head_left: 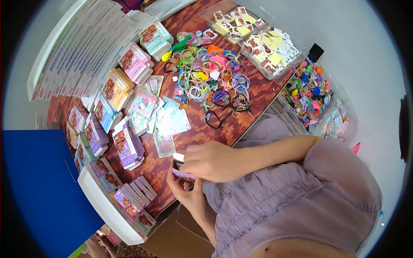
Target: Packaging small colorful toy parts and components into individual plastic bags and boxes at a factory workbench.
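Observation:
A small purple printed box (175, 167) with its white flap up is held at the table's near edge. My left hand (191, 198) grips it from below, thumb and fingers on its sides. Over the open top is my right hand (206, 161), its fingers bent down at the opening; what they hold, if anything, is hidden. Just beyond the box lie loose light-blue printed cards or sachets (172, 122) and a pink one (143, 104). A pile of coloured hair ties and small trinkets (206, 77) spreads across the table farther off.
Stacks of flat printed boxes in purple (124, 148), blue (104, 112), yellow (115, 90) and pink (134, 62) line the left. Clear bins (275, 77) of paper pieces stand at the far right. Below them is a bin of small toys (309, 94). Someone else's hand (95, 247) shows at bottom left.

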Available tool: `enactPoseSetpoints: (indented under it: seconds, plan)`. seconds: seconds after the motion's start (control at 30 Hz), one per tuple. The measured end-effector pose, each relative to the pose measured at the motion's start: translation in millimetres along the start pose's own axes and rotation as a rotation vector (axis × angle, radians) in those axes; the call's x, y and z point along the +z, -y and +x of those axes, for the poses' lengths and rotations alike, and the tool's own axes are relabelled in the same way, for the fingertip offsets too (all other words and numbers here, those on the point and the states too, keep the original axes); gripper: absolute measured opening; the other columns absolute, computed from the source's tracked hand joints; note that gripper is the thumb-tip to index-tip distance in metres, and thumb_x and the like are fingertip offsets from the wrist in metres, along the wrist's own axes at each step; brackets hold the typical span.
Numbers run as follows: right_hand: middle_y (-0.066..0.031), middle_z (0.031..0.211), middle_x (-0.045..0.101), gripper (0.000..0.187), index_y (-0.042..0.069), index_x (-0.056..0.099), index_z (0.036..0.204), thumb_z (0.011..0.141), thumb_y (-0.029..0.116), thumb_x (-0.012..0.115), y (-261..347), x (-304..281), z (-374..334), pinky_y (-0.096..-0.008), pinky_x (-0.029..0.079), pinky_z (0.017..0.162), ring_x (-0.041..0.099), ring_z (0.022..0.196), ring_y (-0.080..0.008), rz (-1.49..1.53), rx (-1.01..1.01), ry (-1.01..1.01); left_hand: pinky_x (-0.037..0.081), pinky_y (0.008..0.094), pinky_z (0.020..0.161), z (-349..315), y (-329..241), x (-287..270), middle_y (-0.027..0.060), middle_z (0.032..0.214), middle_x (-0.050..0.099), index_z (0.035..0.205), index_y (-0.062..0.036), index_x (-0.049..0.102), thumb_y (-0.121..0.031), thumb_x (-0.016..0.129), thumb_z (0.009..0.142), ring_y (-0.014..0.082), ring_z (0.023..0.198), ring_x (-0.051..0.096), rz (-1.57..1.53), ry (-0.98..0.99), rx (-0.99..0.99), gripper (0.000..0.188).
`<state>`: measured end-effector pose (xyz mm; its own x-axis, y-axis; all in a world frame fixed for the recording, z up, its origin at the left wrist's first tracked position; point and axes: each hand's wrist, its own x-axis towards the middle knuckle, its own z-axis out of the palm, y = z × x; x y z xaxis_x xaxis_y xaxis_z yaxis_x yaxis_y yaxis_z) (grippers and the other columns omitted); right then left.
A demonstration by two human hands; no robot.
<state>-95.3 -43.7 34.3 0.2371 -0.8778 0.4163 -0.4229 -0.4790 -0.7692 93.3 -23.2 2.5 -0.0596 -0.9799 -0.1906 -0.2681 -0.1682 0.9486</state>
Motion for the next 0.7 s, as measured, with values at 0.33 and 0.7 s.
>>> enactPoseSetpoints:
  seconds: [0.33,0.7]
  plan:
    - [-0.0095,0.093,0.055,0.020,0.006,0.060,0.093,0.077,0.007,0.072,-81.8,-69.0,-23.2,-0.0397,0.049,0.076,0.057,0.094,-0.0302,-0.618,0.359,-0.287,0.050,0.0271,0.088,8.2,-4.9,2.6,0.0101,0.133,0.051,0.141,-0.0027,0.043,0.010,0.074,0.075,0.0190,0.114,0.055,-0.015,0.005,0.020,0.074]
    - [-0.0111,0.083,0.055,0.018,0.002,0.055,0.086,0.076,0.004,0.070,-96.9,-84.5,-22.8,-0.0385,0.046,0.072,0.058,0.079,-0.0301,-0.412,0.393,-0.332,0.053,0.0286,0.090,8.3,-13.2,8.2,0.0129,0.157,0.031,0.138,-0.0068,0.050,0.015,0.057,0.062,0.0237,0.135,0.044,-0.143,0.087,0.173,0.080]
